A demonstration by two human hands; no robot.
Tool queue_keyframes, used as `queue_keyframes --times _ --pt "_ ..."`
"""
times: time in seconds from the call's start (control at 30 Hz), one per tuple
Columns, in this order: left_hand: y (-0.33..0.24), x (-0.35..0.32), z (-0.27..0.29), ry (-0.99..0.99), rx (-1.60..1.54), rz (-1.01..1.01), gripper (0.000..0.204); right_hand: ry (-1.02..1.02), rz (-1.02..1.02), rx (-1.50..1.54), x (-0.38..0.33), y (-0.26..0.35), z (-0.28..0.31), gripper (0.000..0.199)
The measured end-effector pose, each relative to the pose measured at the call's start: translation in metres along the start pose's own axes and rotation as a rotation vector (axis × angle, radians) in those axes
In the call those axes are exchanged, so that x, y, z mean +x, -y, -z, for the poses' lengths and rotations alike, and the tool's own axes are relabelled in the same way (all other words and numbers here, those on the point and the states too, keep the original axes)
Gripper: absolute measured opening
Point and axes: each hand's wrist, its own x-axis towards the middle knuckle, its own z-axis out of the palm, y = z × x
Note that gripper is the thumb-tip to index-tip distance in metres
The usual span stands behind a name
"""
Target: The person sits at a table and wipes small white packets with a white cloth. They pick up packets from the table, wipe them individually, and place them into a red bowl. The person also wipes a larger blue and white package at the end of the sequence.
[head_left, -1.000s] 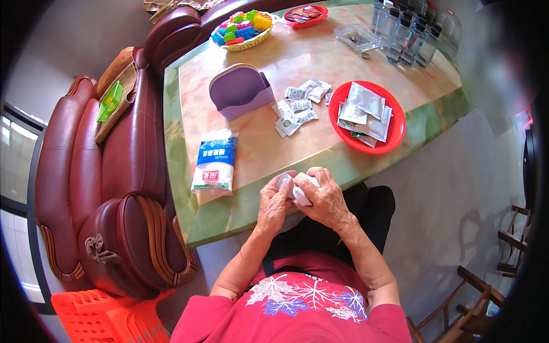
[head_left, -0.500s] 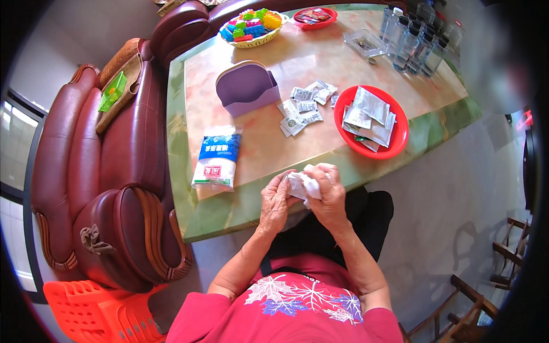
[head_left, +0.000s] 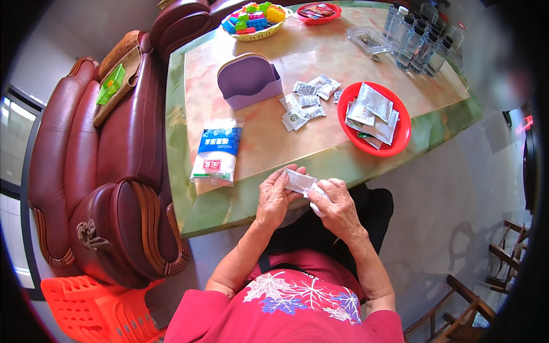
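Over the table's near edge, my left hand pinches one end of a small white packet between thumb and fingers. My right hand is closed on a crumpled white tissue and presses it at the packet's other end. Several small white sachets lie in a loose pile beyond my hands. To their right, larger silvery-white packets are heaped in a red oval dish. A blue-and-white plastic bag with white contents lies to the left of my hands.
A purple caddy stands on the marble-patterned table. Farther back are a basket of colourful blocks, a small red dish, a clear ashtray and several clear bottles. A maroon sofa flanks the left side.
The packet now lies flatter and shows more of its face between my hands. My right hand with the tissue has shifted down and right, uncovering it.
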Motion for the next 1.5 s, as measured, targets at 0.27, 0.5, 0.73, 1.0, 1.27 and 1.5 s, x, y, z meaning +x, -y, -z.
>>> queue_keyframes --times 0.27,0.5,0.73,1.0,1.27,1.5 --pt "0.003 0.0 0.004 0.006 0.07 -0.037 0.033 -0.233 -0.149 0.125 0.036 0.011 0.011 0.041" --pt "0.005 0.0 0.006 0.028 0.09 -0.04 0.031 -0.093 -0.041 0.119 0.027 0.012 -0.026 0.038" --pt "0.006 -0.003 -0.006 -0.041 0.174 -0.097 0.03 -0.016 -0.064 0.089 -0.002 -0.02 0.016 0.034" --pt "-0.006 0.015 -0.023 -0.055 0.323 -0.143 0.024 -0.233 -0.219 -0.074 0.012 -0.048 0.01 0.036" --pt "-0.015 0.078 -0.09 0.041 0.481 -0.333 0.022 -0.359 -0.19 -0.09 0.004 -0.055 -0.003 0.026" --pt "-0.002 0.139 -0.116 0.096 0.736 -0.569 0.024 -0.363 -0.215 -0.112 0.009 -0.054 0.003 0.025"
